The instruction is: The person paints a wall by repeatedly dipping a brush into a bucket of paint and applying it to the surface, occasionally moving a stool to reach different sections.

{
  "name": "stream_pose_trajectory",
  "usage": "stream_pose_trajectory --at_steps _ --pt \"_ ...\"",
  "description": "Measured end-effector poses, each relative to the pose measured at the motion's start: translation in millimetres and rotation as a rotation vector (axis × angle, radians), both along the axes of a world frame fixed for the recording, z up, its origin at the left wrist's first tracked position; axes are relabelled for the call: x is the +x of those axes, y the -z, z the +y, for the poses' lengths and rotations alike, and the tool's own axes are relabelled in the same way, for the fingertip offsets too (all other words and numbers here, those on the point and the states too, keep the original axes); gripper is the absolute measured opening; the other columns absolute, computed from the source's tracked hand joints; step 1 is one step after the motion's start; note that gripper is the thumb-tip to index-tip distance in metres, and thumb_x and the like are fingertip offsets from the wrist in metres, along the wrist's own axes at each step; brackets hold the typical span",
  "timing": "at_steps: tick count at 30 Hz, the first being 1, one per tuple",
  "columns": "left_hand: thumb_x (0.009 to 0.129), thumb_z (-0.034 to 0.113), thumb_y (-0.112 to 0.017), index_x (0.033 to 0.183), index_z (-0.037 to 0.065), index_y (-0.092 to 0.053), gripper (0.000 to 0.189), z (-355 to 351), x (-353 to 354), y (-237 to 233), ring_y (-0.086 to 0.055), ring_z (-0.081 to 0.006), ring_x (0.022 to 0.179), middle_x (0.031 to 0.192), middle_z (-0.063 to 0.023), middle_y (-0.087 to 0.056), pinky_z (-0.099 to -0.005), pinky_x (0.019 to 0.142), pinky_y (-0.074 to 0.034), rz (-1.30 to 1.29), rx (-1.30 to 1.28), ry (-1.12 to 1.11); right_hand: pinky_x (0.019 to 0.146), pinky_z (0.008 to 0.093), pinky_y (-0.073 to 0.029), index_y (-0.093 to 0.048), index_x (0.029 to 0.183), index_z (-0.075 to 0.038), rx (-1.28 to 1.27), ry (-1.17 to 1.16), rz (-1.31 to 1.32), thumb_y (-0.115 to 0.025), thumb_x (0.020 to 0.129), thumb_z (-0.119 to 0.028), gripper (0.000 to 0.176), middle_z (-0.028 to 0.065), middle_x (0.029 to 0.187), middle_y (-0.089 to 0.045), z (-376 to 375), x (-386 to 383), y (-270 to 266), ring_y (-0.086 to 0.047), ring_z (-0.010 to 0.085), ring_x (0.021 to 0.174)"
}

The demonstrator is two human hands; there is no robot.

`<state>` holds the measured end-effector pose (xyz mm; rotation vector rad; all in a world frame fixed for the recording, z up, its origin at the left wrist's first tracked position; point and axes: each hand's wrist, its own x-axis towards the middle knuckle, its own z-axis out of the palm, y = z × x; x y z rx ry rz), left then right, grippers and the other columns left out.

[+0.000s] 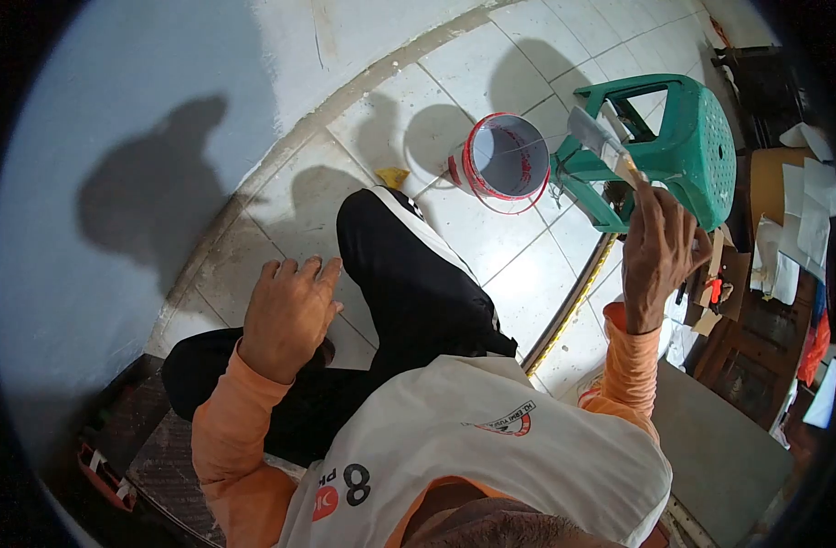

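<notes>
the scraper (593, 135) is sticking up out of the right hand (657, 247), its fingers closing tight around the wooden handle, the flat grey blade pointing up and away past the fingertips. the blade is looking bare from here, with no wet load showing on it, though its far face is hidden. just beyond the blade tip, the green stool (701, 146) is standing on the tiled floor (491, 64), and the blade is overlapping its edge in this view; whether it is touching i cannot tell.

to the left of those fingers, near but apart, the red-and-white bucket (461, 173) is sitting open on the floor, showing white inside; how full it is cannot be made out. so, as a judgement, the tool is in hand and the bucket is uncovered, but nothing is being carried on the blade yet.

the left hand (285, 315) is resting empty, fingers slightly apart and lying flat, beside the black trouser leg (409, 274). beyond its fingertips the pale wall (116, 110) is rising, carrying the person's shadow. a small yellow scrap (392, 175) is lying between the knee and the bucket.
</notes>
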<state>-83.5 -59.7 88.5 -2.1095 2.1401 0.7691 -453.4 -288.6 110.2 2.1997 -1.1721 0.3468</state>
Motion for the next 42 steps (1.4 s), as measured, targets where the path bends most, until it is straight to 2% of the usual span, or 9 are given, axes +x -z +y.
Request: stream_pose_trajectory --at_steps 6,17,23,27,28,32,36,40,42 --pt "0.092 0.024 -0.074 0.138 -0.003 -0.062 0.055 0 4 5 -0.066 -0.0370 0.107 0.126 -0.0230 -0.069 -0.0484 0.102 -0.047 0.027 -0.045 0.028 0.095 0.0402 -0.032 -0.075 0.125 -0.028 -0.065 0.008 -0.059 -0.078 0.094 -0.021 0.032 -0.0087 0.110 -0.073 12 -1 -28 -0.066 0.0129 0.102" --pt "0.092 0.024 -0.075 0.137 -0.004 -0.063 0.054 -3 7 4 -0.066 -0.0378 0.110 0.126 -0.0236 -0.069 -0.0491 0.105 -0.046 0.039 -0.027 0.004 0.092 0.0356 -0.033 -0.075 0.127 -0.028 -0.093 0.032 -0.061 -0.078 0.095 -0.024 0.033 -0.0089 0.111 -0.074 16 -6 -41 -0.065 0.0116 0.099" --pt "0.093 0.024 -0.074 0.138 -0.002 -0.063 0.053 -5 8 -1 -0.065 -0.0373 0.113 0.129 -0.0236 -0.068 -0.0490 0.107 -0.046 0.029 0.037 -0.023 0.099 0.0366 -0.031 -0.075 0.127 -0.030 -0.142 0.022 -0.081 -0.080 0.093 -0.025 0.035 -0.0088 0.110 -0.075 18 -12 -45 -0.066 0.0101 0.100" --pt "0.093 0.024 -0.074 0.138 -0.001 -0.063 0.053 -1 7 -2 -0.065 -0.0365 0.115 0.129 -0.0231 -0.068 -0.0485 0.107 -0.046 0.011 0.061 -0.057 0.098 0.0369 -0.032 -0.077 0.120 -0.025 -0.040 0.025 -0.135 -0.080 0.091 -0.019 0.030 -0.0062 0.109 -0.075 13 -4 -6 -0.066 0.0124 0.099" --pt "0.093 0.024 -0.074 0.138 -0.001 -0.063 0.053 2 7 0 -0.065 -0.0362 0.114 0.129 -0.0227 -0.069 -0.0482 0.107 -0.045 -0.022 0.028 -0.038 0.095 0.0342 -0.038 -0.078 0.116 -0.021 -0.006 -0.025 -0.165 -0.082 0.088 -0.017 0.029 -0.0052 0.110 -0.076 7 2 17 -0.068 0.0126 0.100" --pt "0.092 0.024 -0.074 0.138 -0.001 -0.062 0.053 5 0 -1 -0.065 -0.0361 0.113 0.128 -0.0218 -0.069 -0.0478 0.105 -0.046 -0.018 0.007 -0.043 0.085 0.0417 -0.040 -0.074 0.113 -0.020 0.298 -0.159 -0.035 -0.063 0.092 -0.008 0.027 0.0011 0.094 -0.064 -39 18 186 -0.062 0.0235 0.095" --pt "0.091 0.024 -0.075 0.137 -0.001 -0.063 0.054 9 -6 -1 -0.065 -0.0359 0.114 0.128 -0.0218 -0.069 -0.0469 0.104 -0.047 -0.047 0.056 -0.037 0.084 0.0417 -0.039 -0.074 0.113 -0.018 0.281 -0.129 -0.006 -0.065 0.090 -0.009 0.027 0.0013 0.094 -0.063 -46 25 191 -0.061 0.0220 0.093" --pt "0.088 0.023 -0.079 0.136 0.000 -0.064 0.055 11 -4 1 -0.067 -0.0360 0.111 0.127 -0.0218 -0.070 -0.0464 0.102 -0.048 -0.088 -0.002 -0.035 0.085 0.0441 -0.039 -0.074 0.114 -0.017 0.245 -0.129 -0.028 -0.065 0.091 -0.012 0.025 0.0013 0.094 -0.063 -35 31 154 -0.061 0.0217 0.093" --pt "0.087 0.023 -0.080 0.135 0.000 -0.064 0.056 12 -3 4 -0.068 -0.0360 0.109 0.126 -0.0214 -0.070 -0.0462 0.102 -0.049 -0.116 0.003 -0.057 0.085 0.0436 -0.040 -0.074 0.115 -0.017 0.201 -0.151 -0.039 -0.063 0.092 -0.014 0.025 0.0015 0.094 -0.063 -41 36 171 -0.060 0.0218 0.092"
